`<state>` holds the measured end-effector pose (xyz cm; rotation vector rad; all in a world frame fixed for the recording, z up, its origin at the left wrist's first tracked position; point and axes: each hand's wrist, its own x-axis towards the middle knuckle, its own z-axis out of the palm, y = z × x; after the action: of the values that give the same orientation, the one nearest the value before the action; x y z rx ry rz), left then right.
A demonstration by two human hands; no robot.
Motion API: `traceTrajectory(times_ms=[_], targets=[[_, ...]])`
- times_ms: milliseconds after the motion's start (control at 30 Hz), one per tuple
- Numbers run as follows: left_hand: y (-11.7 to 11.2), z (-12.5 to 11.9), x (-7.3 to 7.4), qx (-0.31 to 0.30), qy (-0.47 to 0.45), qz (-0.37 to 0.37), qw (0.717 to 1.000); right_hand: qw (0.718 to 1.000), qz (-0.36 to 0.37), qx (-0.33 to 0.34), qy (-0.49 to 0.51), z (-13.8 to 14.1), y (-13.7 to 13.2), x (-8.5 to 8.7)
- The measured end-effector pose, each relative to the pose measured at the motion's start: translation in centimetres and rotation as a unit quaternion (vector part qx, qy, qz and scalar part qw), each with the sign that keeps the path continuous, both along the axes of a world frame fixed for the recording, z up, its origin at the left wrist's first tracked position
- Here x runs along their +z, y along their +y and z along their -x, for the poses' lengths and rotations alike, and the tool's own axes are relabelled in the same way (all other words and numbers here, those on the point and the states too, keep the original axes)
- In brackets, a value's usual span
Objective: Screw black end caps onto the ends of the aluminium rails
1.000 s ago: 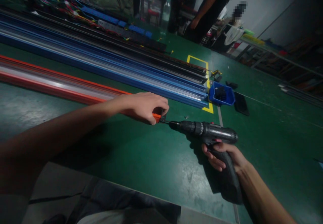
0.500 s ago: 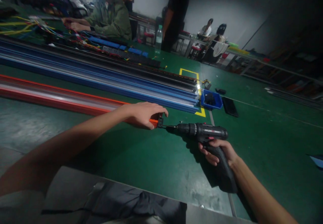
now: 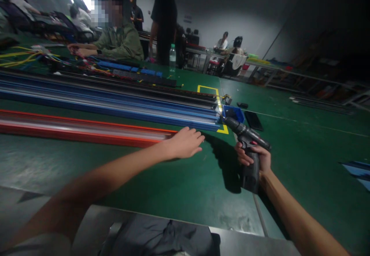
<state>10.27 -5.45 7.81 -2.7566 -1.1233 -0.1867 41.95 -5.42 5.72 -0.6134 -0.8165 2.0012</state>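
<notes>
My right hand point(image 3: 256, 158) grips the handle of a black cordless drill point(image 3: 250, 134), raised above the table. The drill's nose points up and left, its tip in front of a blue bin point(image 3: 238, 113). Along the left side lies a long red-orange rail point(image 3: 115, 133). At the rail's right end is my left hand point(image 3: 185, 142), palm down, fingers bent and close together. A tiny shiny bit shows by its fingertips, too small to name. That hand covers the rail's end.
Long blue rails point(image 3: 144, 111) lie behind the red one, ending near a yellow tape outline point(image 3: 222, 130). A black phone-like slab point(image 3: 253, 120) rests right of the bin. Farther back are a water bottle point(image 3: 172, 59), wiring point(image 3: 95, 69) and a seated person point(image 3: 125, 42).
The drill has moved away from the rail's end, up and right towards the bin, and tilted upward. My left hand's fingers have come closer together over the rail end. The view has shifted.
</notes>
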Motion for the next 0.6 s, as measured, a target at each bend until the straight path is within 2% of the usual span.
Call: traceTrajectory(times_ms=[67, 167, 367, 500, 600], targets=[[0.4, -1.8, -0.5, 0.029, 0.002, -0.033, 0.999, 0.999, 0.011, -0.028, 0.018, -0.1, 0.0, 0.1], [1.7, -3.4, -1.6, 0.022, -0.008, -0.012, 1.0, 0.998, 0.011, -0.05, 0.032, -0.1, 0.0, 0.2], [3.3, -3.4, -3.7, 0.018, -0.046, 0.036, 0.998, 0.998, 0.0, -0.055, 0.044, 0.3, -0.4, 0.5], [2.6, -3.2, -3.1, 0.019, -0.09, 0.043, 0.995, 0.998, -0.006, -0.039, 0.038, 0.7, -0.8, 0.5], [0.7, -2.9, -2.1, -0.004, -0.148, 0.055, 0.987, 0.999, -0.015, -0.024, 0.022, 1.0, -1.0, 0.4]])
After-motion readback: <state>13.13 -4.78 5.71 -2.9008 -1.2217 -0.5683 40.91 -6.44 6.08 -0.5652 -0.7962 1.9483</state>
